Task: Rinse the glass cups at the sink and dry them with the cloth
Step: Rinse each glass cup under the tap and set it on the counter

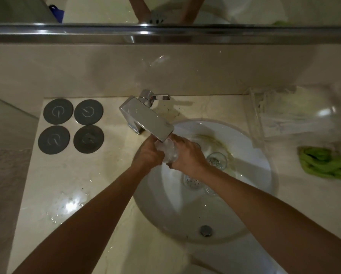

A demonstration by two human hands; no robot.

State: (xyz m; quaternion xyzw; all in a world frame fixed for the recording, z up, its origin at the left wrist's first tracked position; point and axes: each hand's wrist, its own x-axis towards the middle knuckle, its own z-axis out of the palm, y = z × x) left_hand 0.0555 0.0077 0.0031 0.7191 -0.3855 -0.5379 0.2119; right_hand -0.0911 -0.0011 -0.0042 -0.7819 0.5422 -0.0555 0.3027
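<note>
Both forearms reach over the round white basin (254,220). Left hand (149,154) and right hand (187,155) each curl around one clear glass cup (168,152) beneath the chrome tap (146,117). Two further cups (217,160) await rinsing in the basin; the crumpled green cloth (323,162) lies unused, so drying remains.

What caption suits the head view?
Both hands hold a glass cup under the tap, over the sink.

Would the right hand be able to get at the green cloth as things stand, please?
Probably not yet: the right hand and left hand both grip a cup under the tap. The counter towards the cloth looks unobstructed.
</note>
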